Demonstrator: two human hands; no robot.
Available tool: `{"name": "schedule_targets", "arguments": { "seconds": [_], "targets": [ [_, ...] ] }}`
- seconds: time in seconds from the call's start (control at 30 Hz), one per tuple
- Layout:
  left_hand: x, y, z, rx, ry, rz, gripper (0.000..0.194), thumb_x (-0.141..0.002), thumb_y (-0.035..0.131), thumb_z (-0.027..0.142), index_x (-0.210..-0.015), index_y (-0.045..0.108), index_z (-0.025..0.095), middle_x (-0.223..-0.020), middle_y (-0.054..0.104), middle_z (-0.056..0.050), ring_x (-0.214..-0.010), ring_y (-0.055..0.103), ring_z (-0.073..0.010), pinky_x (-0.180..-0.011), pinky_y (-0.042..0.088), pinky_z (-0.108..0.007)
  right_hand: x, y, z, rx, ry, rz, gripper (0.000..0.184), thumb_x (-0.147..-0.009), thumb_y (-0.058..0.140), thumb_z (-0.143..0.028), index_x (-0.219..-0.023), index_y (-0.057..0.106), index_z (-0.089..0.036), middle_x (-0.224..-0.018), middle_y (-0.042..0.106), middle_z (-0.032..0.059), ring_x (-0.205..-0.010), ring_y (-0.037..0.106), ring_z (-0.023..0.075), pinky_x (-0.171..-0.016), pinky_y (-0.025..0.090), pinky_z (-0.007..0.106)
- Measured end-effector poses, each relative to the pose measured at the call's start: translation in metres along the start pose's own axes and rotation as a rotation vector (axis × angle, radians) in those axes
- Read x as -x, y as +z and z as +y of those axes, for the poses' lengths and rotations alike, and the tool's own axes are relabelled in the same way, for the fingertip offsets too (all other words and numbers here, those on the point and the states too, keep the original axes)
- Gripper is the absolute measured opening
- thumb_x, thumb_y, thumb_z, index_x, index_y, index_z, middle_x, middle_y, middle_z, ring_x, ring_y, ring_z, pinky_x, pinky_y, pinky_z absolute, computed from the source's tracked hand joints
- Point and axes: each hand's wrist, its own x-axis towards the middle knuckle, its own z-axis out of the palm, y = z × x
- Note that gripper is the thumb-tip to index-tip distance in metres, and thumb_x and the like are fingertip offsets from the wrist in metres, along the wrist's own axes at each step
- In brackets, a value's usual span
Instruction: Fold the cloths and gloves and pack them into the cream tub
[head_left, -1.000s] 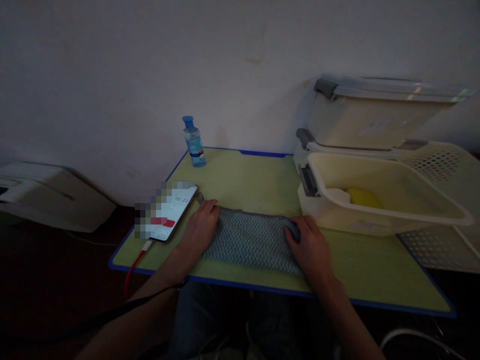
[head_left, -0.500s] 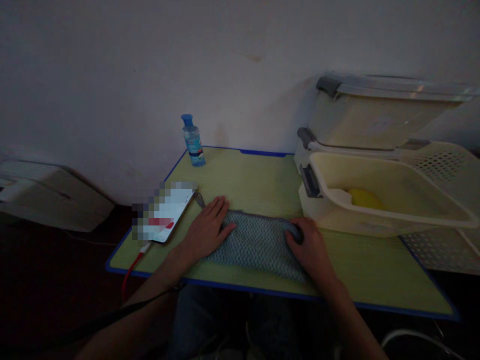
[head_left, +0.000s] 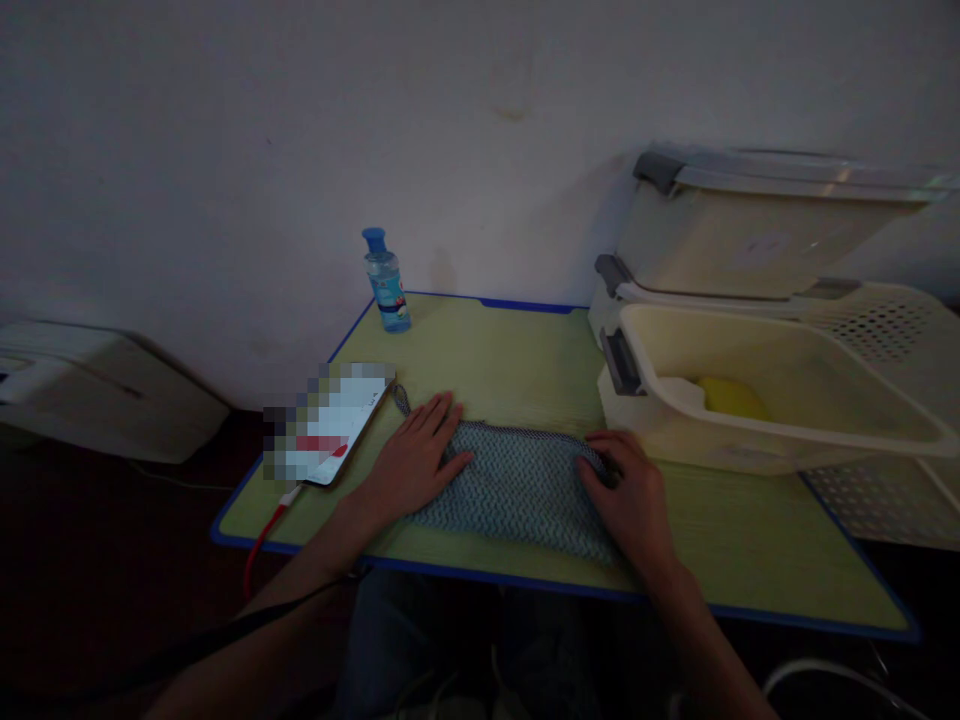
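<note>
A folded grey-blue woven cloth lies flat near the front edge of the table, with a small hanging loop sticking out at its far left corner. My left hand rests flat on the cloth's left end, thumb spread away from the fingers. At the right end, my right hand pinches the far corner between thumb and fingers, where the edge curls up a little. Part of each end is hidden under the hands.
Left of the cloth is a phone with a red cable. A blue bottle stands at the back left of the yellow table. On the right sits a cream bin holding a yellow item, before a lidded box.
My left hand has opened from a grip at the far left corner and slid right to lie flat on the cloth. My right hand has shifted slightly right, still holding its corner.
</note>
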Motion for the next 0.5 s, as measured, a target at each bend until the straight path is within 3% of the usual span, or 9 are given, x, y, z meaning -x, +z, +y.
{"name": "schedule_targets", "arguments": {
  "seconds": [0.17,0.33,0.5],
  "targets": [
    [-0.002,-0.004,-0.002,0.076,-0.02,-0.041,0.064,-0.088,0.034,0.053,-0.135,0.036,0.01,-0.147,0.026,-0.018,-0.136,0.024,-0.0275,-0.11,0.025,-0.045,0.001,0.0,-0.001,-0.042,-0.023,0.063,0.015,-0.077,0.055,-0.03,-0.073,0.063,-0.018,-0.083,0.065,0.0084,-0.076,0.062,0.0198,-0.071,0.052,0.036],
    [-0.016,-0.03,0.004,0.217,-0.005,-0.155,0.061,-0.084,0.052,0.039,-0.135,0.035,0.009,-0.148,0.022,-0.02,-0.137,0.021,-0.0281,-0.11,0.026,-0.044,0.001,-0.002,-0.004,-0.053,-0.045,0.097,0.018,-0.079,0.054,-0.029,-0.074,0.067,-0.019,-0.083,0.067,0.0072,-0.075,0.063,0.019,-0.072,0.053,0.036],
    [-0.049,-0.048,0.034,0.477,0.173,-0.1,0.041,-0.082,0.056,0.023,-0.122,0.05,0.015,-0.138,0.043,-0.014,-0.13,0.038,-0.022,-0.108,0.031,-0.039,0.001,-0.002,-0.005,-0.059,-0.069,0.121,0.016,-0.078,0.056,-0.027,-0.073,0.069,-0.02,-0.08,0.068,0.0064,-0.072,0.064,0.0177,-0.07,0.053,0.034]
  ]
}}
